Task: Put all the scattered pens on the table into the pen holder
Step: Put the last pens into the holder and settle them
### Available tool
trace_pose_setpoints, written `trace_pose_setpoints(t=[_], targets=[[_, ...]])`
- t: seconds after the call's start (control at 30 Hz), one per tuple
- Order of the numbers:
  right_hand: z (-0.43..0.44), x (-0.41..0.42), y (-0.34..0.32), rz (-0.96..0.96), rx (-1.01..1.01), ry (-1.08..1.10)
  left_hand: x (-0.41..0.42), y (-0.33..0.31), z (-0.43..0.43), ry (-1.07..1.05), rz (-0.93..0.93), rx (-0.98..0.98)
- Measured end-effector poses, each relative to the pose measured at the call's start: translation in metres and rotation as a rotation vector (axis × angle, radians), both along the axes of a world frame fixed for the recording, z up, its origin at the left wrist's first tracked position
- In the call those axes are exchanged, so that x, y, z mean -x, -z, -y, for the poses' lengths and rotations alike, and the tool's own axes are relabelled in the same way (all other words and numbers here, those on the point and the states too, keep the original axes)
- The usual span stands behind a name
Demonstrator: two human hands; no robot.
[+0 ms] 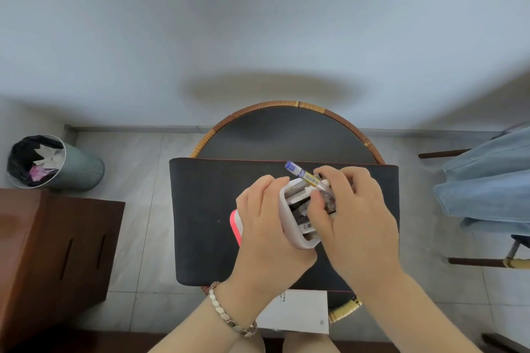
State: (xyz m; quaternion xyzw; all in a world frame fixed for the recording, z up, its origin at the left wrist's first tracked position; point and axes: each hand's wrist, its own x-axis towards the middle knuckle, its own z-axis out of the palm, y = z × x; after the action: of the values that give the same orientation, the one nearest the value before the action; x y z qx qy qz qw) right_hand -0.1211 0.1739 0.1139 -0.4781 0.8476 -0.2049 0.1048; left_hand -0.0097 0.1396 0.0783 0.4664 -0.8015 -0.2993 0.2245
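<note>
A white pen holder (287, 216) with a pink base stands tilted on the black mat (206, 209), with several pens inside it. My left hand (263, 221) grips the holder's left side. My right hand (352, 209) is over the holder's opening and pinches a pen (304, 175) with a blue cap and yellow barrel. The pen's lower end points into the holder and its cap sticks out up and to the left. No loose pens show on the mat.
The mat covers a round dark table with a rattan rim (286, 104). A white paper (298, 312) lies at the near edge. A bin (57, 163) and brown cabinet (51, 252) stand left; a chair with blue cloth (487, 180) stands right.
</note>
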Motion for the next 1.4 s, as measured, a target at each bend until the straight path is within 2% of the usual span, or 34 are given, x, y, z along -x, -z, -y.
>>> trace_pose_setpoints(t=[0.07,0.13,0.2,0.23,0.27,0.37,0.5,0.63,0.73,0.87,0.9,1.0,1.07,1.23,1.33,1.4], targets=[[-0.002,-0.007,0.0,-0.085,-0.05,-0.018,0.0,-0.001,-0.004,-0.039,-0.012,0.005],[-0.003,-0.008,-0.003,-0.056,-0.14,-0.111,-0.002,0.001,-0.006,-0.045,0.023,-0.014],[-0.004,0.004,-0.008,0.216,-0.184,-0.193,-0.005,0.003,-0.004,-0.05,0.033,-0.078],[-0.004,0.01,-0.012,0.394,-0.143,-0.174,-0.006,0.004,-0.002,-0.053,0.024,-0.12],[-0.006,0.017,-0.014,0.484,-0.054,-0.137,-0.008,0.006,0.0,-0.053,0.02,-0.156],[-0.012,0.026,-0.017,0.488,0.125,-0.065,-0.011,0.007,0.004,-0.044,0.04,-0.197],[-0.016,0.014,-0.016,0.571,0.068,-0.067,-0.01,0.007,0.007,-0.057,0.045,-0.171],[-0.013,0.004,-0.011,0.496,-0.029,-0.013,-0.01,0.003,0.004,-0.037,0.049,-0.087],[-0.012,0.003,-0.018,0.436,-0.092,-0.051,-0.007,0.0,0.001,-0.027,0.034,-0.027],[-0.018,0.021,-0.043,0.707,-0.104,-0.078,-0.005,-0.002,0.012,-0.023,0.112,-0.123],[-0.022,0.029,-0.048,0.707,-0.092,-0.085,-0.006,-0.001,0.014,-0.02,0.13,-0.139],[-0.028,0.05,-0.068,0.537,0.026,-0.183,-0.011,0.0,0.018,0.007,0.15,-0.155],[-0.028,0.06,-0.078,0.479,0.002,-0.268,-0.013,0.001,0.019,0.011,0.165,-0.14],[-0.013,0.055,-0.08,0.245,-0.227,-0.375,-0.011,-0.001,0.018,0.021,0.191,-0.086],[0.008,0.041,-0.069,0.191,-0.423,-0.431,-0.005,-0.006,0.015,0.074,0.18,-0.026],[0.014,0.027,-0.059,0.192,-0.461,-0.431,-0.001,-0.01,0.014,0.107,0.167,-0.004]])
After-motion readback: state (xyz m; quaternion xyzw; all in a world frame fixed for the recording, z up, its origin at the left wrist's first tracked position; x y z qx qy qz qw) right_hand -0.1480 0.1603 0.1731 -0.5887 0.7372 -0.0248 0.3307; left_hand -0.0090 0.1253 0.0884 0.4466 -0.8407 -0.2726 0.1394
